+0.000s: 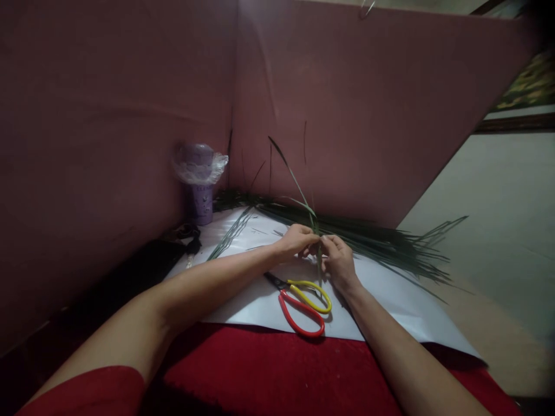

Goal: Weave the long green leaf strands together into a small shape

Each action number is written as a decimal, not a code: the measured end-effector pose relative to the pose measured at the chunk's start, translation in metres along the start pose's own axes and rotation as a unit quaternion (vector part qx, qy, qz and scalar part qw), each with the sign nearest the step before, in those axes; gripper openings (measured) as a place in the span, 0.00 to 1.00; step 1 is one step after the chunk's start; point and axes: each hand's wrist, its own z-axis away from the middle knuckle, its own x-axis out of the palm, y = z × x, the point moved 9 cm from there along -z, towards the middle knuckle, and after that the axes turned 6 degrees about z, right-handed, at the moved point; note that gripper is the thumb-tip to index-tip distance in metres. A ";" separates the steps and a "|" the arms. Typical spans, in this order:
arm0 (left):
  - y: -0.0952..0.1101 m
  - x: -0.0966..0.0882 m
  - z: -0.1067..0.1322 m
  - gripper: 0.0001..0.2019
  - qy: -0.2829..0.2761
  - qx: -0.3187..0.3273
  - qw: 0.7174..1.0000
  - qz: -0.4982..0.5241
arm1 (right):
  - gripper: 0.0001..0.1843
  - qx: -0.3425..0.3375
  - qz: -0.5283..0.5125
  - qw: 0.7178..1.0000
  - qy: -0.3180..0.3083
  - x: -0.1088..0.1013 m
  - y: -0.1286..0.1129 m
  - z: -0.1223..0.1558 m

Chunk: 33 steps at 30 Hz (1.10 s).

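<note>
My left hand (pixel 297 241) and my right hand (pixel 337 257) meet over a white sheet (pixel 390 300), both pinching a thin green leaf strip (pixel 303 199) that rises up and to the left from between the fingers. Just behind my hands lies a long bundle of green leaves (pixel 381 240). Scissors with a red and a yellow handle (pixel 306 300) rest on the sheet right below my hands, blades pointing left.
A purple cup with crinkled plastic on top (pixel 200 188) stands in the corner at the back left. Reddish partition walls (pixel 108 144) close off the left and back. A red cloth (pixel 260 370) covers the near surface. Dark objects (pixel 173 245) lie left of the sheet.
</note>
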 end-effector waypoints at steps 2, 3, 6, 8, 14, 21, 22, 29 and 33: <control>0.007 0.005 0.000 0.11 -0.008 0.006 1.000 -0.012 | 0.13 -0.008 -0.040 0.999 -0.015 0.003 -0.007 0.001; 0.010 0.009 0.001 0.11 -0.014 0.008 1.000 -0.019 | 0.13 -0.011 -0.056 0.998 -0.022 0.005 -0.009 0.002; 0.014 0.019 0.005 0.11 -0.034 0.000 0.998 -0.043 | 0.11 -0.018 -0.083 0.996 -0.019 0.003 -0.014 0.001; 0.014 0.025 0.007 0.10 -0.049 -0.009 0.998 -0.048 | 0.11 -0.018 -0.091 0.996 -0.009 -0.001 -0.013 0.000; 0.009 0.030 0.007 0.09 -0.059 -0.033 0.995 -0.079 | 0.12 0.012 -0.086 0.995 0.040 -0.013 -0.004 -0.008; -0.010 0.036 0.003 0.09 -0.092 -0.062 0.988 -0.103 | 0.12 0.034 -0.103 0.991 0.081 -0.029 -0.001 -0.013; -0.011 0.037 0.004 0.08 -0.096 -0.070 0.987 -0.108 | 0.12 0.033 -0.108 0.990 0.086 -0.031 -0.001 -0.013; -0.016 0.033 0.012 0.10 -0.085 -0.138 0.978 -0.134 | 0.09 0.022 -0.154 0.980 0.125 -0.045 0.000 -0.014; -0.013 0.031 0.015 0.13 -0.079 -0.147 0.983 -0.076 | 0.07 0.013 -0.172 0.972 0.157 -0.052 -0.004 -0.012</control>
